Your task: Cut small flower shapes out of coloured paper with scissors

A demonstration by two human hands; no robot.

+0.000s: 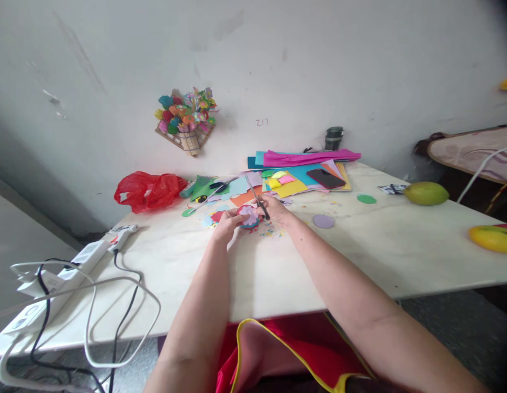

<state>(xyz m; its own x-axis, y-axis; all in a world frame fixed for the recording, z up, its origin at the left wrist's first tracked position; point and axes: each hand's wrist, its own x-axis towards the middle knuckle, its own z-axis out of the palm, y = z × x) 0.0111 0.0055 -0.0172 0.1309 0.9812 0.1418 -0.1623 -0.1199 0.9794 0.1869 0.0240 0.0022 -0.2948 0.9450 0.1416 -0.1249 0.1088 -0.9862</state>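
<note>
Between the fingers of my left hand [226,226] is a lilac paper flower [250,215], with red and blue paper pieces just behind or under it. My right hand [277,210] grips a pair of scissors [263,209] by dark handles, the blades pointing up and away from me. The scissors are close beside the flower; whether they touch it I cannot tell. Small coloured paper scraps [273,231] lie below my right hand. A lilac paper disc [323,221] rests to the right, and a green disc [366,199] farther out.
Coloured sheets [293,189], a phone [326,178] and a magenta roll [311,158] lie at the back. At left are a red plastic bag [149,191], a power strip [60,292] and loose cables. A green mango [425,193] sits at right. Dark-handled scissors [219,186] lie behind my hands.
</note>
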